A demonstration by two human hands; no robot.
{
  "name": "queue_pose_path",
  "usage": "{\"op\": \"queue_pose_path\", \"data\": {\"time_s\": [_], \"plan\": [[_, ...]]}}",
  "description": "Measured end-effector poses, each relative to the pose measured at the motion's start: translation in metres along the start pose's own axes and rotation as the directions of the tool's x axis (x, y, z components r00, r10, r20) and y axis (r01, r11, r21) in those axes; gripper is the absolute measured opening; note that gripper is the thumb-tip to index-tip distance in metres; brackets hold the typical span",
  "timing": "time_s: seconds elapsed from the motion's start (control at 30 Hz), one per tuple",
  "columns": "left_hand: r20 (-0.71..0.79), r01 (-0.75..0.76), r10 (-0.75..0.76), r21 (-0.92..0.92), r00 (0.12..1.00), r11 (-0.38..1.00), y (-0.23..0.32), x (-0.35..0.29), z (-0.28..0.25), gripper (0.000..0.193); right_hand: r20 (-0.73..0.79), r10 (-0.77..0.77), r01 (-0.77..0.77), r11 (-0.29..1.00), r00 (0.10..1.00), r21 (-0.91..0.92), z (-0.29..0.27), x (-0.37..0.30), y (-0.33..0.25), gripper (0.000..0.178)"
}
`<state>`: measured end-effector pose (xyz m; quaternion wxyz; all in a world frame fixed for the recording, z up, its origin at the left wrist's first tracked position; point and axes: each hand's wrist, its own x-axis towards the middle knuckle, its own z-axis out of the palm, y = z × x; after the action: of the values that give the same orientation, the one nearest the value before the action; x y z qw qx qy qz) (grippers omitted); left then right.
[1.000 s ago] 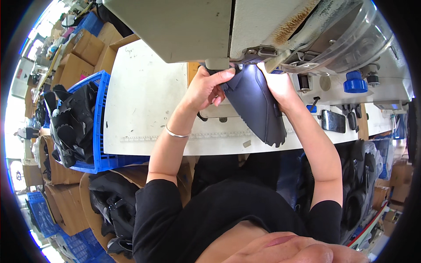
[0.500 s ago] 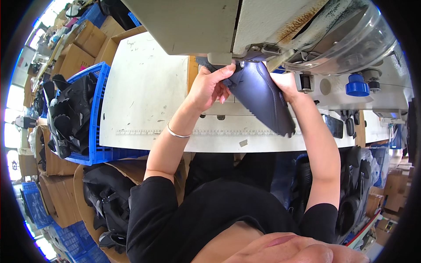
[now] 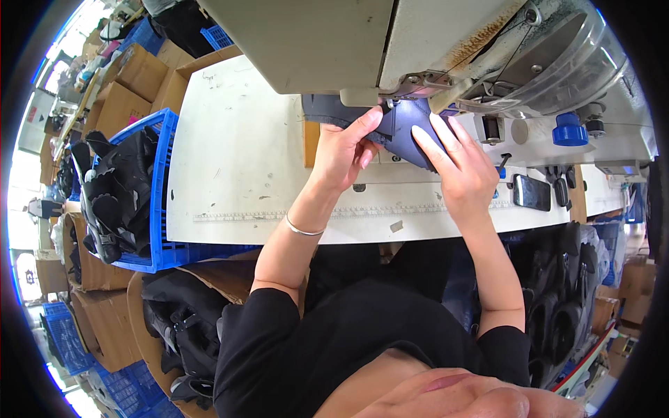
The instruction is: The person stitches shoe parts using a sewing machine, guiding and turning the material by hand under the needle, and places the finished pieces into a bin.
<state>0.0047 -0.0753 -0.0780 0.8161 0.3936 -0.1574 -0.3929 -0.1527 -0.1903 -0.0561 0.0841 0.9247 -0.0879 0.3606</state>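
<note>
A dark blue, leather-like shoe upper (image 3: pixel 402 132) lies under the head of a sewing machine (image 3: pixel 317 45), its dark edge running out to the left. My left hand (image 3: pixel 340 155) pinches that edge, thumb on top and the other fingers curled below. Over the right part of the upper rests my right hand (image 3: pixel 468 171), its fingers stretched out and apart. The machine's head hides the far side of the upper and the stitching spot.
The white worktable (image 3: pixel 230 153) has a printed ruler strip along its front. At left stands a blue crate (image 3: pixel 162 188) of black shoe parts, with a carton (image 3: pixel 143 313) of more below. A phone (image 3: pixel 531 192) lies at right, near a blue knob (image 3: pixel 570 130).
My right hand has come from behind the upper onto its top. The upper has turned, its scalloped tip no longer pointing toward me, and more dark edge shows at left.
</note>
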Motion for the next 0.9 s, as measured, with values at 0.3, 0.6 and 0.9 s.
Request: {"op": "queue_pose_path", "data": {"time_s": [0.3,0.6,0.9], "plan": [[0.082,-0.072,0.059,0.168,0.995,0.983,0.003,0.007,-0.009,0.011,-0.031,-0.039,0.039,0.999,0.999,0.004,0.001,0.000,-0.001,0.034],[0.051,-0.209,0.203,0.208,0.978,0.955,-0.006,0.009,-0.008,0.012,-0.066,-0.088,0.090,0.996,0.994,0.028,0.007,0.003,0.011,0.035],[-0.094,-0.277,0.313,0.283,0.945,0.918,-0.015,0.001,0.008,0.010,-0.090,-0.107,0.116,0.987,0.990,0.107,0.018,0.008,0.032,0.048]]}}
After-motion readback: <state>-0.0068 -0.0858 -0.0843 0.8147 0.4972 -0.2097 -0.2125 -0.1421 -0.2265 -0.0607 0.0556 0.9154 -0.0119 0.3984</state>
